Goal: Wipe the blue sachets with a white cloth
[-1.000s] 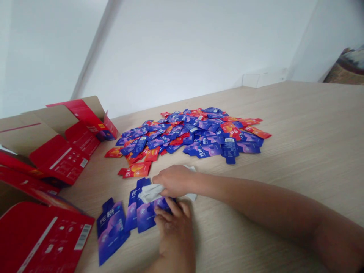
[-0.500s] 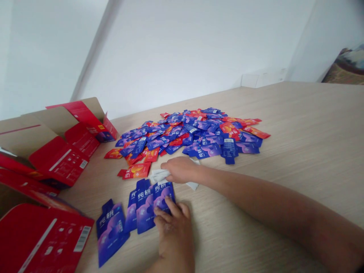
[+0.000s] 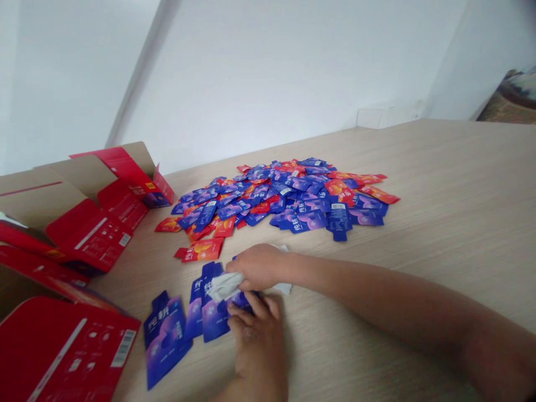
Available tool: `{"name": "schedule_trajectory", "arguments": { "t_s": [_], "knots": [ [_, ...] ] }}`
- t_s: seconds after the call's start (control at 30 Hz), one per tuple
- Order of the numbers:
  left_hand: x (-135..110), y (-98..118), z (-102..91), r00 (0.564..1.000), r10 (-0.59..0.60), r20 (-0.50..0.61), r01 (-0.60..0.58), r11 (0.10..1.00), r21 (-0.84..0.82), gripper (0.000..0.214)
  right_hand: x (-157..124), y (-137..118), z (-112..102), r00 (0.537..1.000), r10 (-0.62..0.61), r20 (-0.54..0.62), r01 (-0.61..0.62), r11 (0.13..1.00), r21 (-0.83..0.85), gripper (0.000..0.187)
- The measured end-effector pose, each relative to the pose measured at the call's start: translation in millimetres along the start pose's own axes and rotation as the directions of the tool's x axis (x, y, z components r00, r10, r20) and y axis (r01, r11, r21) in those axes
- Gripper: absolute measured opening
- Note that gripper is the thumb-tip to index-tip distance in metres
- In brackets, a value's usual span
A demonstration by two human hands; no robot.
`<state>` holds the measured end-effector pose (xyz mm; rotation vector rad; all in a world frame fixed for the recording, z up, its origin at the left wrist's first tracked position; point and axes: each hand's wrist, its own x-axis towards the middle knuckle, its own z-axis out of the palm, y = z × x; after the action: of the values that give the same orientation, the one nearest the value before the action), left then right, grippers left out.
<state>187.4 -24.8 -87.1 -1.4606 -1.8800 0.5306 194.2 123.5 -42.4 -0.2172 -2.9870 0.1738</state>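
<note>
My right hand (image 3: 257, 267) is closed around a crumpled white cloth or tissue (image 3: 226, 286), which lies against the upper part of the blue-purple pouches. My left hand (image 3: 259, 335) is closed, its bent fingers pressing on the lower part of the rightmost pouch (image 3: 241, 302) and holding it to the table. Beside that pouch, a second blue-purple pouch (image 3: 215, 325) overlaps another (image 3: 194, 318) to its left. A separate blue-purple pouch (image 3: 165, 349) lies flat further left. Much of the rightmost pouch is hidden by my hands and the cloth.
A wide heap of blue and red-orange pouches (image 3: 268, 192) spreads across the table behind my hands. One red-orange pouch (image 3: 201, 250) lies at its near edge. Open red cardboard boxes (image 3: 92, 231) line the left side. A white box (image 3: 377, 118) stands by the wall.
My right hand has moved nearer and slightly left, carrying the white cloth from beyond the pouches onto their upper parts. My left hand stays on the rightmost pouch.
</note>
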Motion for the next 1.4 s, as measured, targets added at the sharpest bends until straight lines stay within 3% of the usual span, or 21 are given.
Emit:
{"name": "schedule_trajectory", "arguments": {
  "t_s": [0.17,0.27,0.37,0.57,0.73,0.87,1.07,1.4],
  "knots": [
    [-0.3,-0.5,1.8,1.0,0.021,0.001,-0.021,1.0,-0.014,0.033,-2.4,15.9,-3.6,0.978,0.203,-0.041,-0.205,0.978,-0.039,0.033],
    [-0.3,-0.6,3.1,1.0,0.008,0.011,-0.008,1.0,-0.013,0.033,-2.6,20.2,-6.4,0.963,0.253,-0.089,-0.257,0.966,-0.037,0.035],
    [-0.5,-1.7,3.7,1.0,0.027,-0.015,-0.027,1.0,-0.009,0.031,-1.2,16.0,-4.7,0.974,0.204,-0.096,-0.206,0.978,-0.015,0.034],
    [-0.7,0.1,4.1,1.0,0.0,-0.015,-0.001,1.0,-0.01,0.03,-1.0,4.7,-3.7,0.997,0.079,0.017,-0.079,0.997,0.007,0.031],
    [-1.8,-0.9,7.1,0.997,0.021,-0.073,-0.022,1.0,-0.004,0.031,-0.9,-1.8,-6.2,1.0,-0.017,0.009,0.017,1.0,0.021,0.032],
    [-2.2,-3.0,9.1,0.994,0.042,-0.097,-0.042,0.999,-0.002,0.029,-1.5,2.6,-3.9,0.999,0.046,0.021,-0.046,0.999,0.007,0.032],
    [-2.1,-2.3,8.1,0.996,0.029,-0.079,-0.028,0.999,0.017,0.03,-3.0,15.7,-7.9,0.971,0.229,-0.071,-0.232,0.972,-0.042,0.036],
    [0.7,0.3,-1.4,0.998,-0.009,0.06,0.011,0.999,-0.038,0.032,-2.0,4.7,-8.9,0.996,0.085,0.019,-0.085,0.996,0.008,0.031]
  ]
}}
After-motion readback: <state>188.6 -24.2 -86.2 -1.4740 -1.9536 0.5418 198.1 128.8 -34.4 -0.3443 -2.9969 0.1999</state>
